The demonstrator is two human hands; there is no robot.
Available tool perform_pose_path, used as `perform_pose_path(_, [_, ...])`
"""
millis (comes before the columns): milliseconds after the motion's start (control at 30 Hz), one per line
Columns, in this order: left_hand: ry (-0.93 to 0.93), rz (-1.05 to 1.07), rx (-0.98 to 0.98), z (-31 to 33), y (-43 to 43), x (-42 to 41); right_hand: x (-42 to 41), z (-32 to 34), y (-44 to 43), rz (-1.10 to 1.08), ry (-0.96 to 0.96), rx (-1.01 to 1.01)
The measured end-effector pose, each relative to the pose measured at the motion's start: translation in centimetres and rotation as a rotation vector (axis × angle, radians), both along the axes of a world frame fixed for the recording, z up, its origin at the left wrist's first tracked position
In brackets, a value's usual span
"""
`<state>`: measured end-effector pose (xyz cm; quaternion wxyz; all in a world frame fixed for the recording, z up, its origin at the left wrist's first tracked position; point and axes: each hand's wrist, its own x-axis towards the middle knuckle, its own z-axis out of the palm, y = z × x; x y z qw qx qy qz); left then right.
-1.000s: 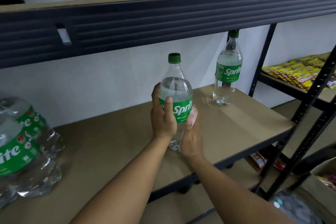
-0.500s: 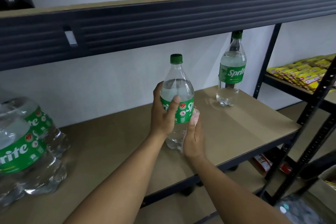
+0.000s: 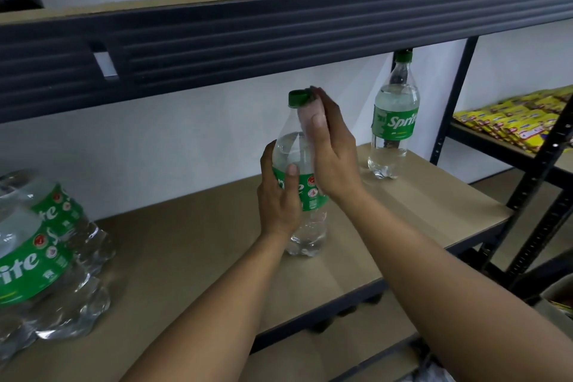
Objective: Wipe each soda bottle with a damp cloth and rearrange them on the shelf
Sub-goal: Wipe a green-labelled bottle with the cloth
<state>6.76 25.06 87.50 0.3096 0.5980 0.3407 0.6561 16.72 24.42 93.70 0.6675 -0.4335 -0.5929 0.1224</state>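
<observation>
Near the shelf's front edge, the left hand (image 3: 279, 198) is gripping the bottle (image 3: 302, 164) round its green label, with the thumb lying across the front. The right hand (image 3: 331, 152) is pinching a pale pink cloth (image 3: 305, 121) against the bottle's neck, just under the green cap (image 3: 297, 98), its fingers curling over it. The bottle is standing upright, clear plastic with clear liquid reaching its shoulder; I cannot tell whether its base is touching the shelf (image 3: 186, 257). The shelf is showing a tan board on a dark frame. At its left a pack (image 3: 46, 251) of like bottles is lying on its side, cut off by the picture's edge. Farther back on the right a second bottle (image 3: 393, 121) is standing upright near the white wall (image 3: 186, 133), the dark beam (image 3: 279, 34) above partly hiding its cap. Beyond the upright, yellow packets (image 3: 511, 121) are lying on a neighbouring shelf, their print too blurred to read.
</observation>
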Motion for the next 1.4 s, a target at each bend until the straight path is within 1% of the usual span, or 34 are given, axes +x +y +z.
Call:
perform_pose_path(67, [0.002, 0.001, 0.002, -0.1, 0.1, 0.1, 0.0, -0.8, -0.1, -0.011, -0.015, 0.048])
perform_pose_path(133, [0.025, 0.028, 0.017, 0.0, 0.1, 0.1, -0.5, -4.3, -0.7, -0.034, 0.046, 0.058])
perform_pose_path(233, [0.041, 0.051, 0.020, -0.3, 0.4, 0.0, -1.8, -10.6, -3.0, 0.042, 0.244, -0.145])
perform_pose_path(300, [0.030, 0.045, 0.010, -0.4, 0.4, 0.0, -2.2, -12.3, -3.3, 0.040, 0.322, -0.233])
perform_pose_path(333, [0.026, 0.047, 0.004, -0.4, 0.3, 0.0, -1.9, -11.8, -3.0, 0.040, 0.333, -0.263])
perform_pose_path(400, [0.025, 0.063, 0.003, -0.2, 0.1, 0.0, -1.3, -9.5, -1.4, 0.015, 0.315, -0.248])
perform_pose_path(533, [0.037, 0.063, 0.008, -0.2, 0.2, 0.2, -0.5, -2.2, 0.3, -0.038, 0.187, -0.002])
perform_pose_path(600, [0.031, 0.053, -0.004, -0.3, 0.2, 0.2, -0.4, -0.7, 0.2, -0.066, 0.094, 0.068])
perform_pose_path(700, [0.043, 0.055, 0.011, -0.6, 0.2, 0.1, -0.7, -2.8, 0.0, -0.090, 0.053, 0.072])
perform_pose_path(867, [0.055, 0.086, 0.021, -0.5, 0.6, 0.2, -1.8, -11.0, -2.1, -0.023, 0.210, -0.120])
perform_pose_path(967, [0.036, 0.095, 0.041, -1.0, 0.7, 0.3, -2.3, -13.8, -2.9, -0.033, 0.210, -0.169])
perform_pose_path(1200, [0.022, 0.076, -0.020, -1.2, 0.1, 0.6, -2.1, -14.7, -2.5, -0.068, 0.218, -0.253])
perform_pose_path(1300, [0.060, 0.082, -0.017, -1.2, 0.4, -0.1, -1.9, -15.0, -2.2, -0.079, 0.228, -0.239])
perform_pose_path(1367, [0.095, 0.051, 0.010, -0.8, 0.7, -0.7, -1.8, -15.4, -1.8, -0.092, 0.224, -0.241])
perform_pose_path(1400, [0.087, -0.001, 0.025, -0.7, 1.0, -1.1, -1.8, -15.6, -1.6, -0.094, 0.224, -0.245])
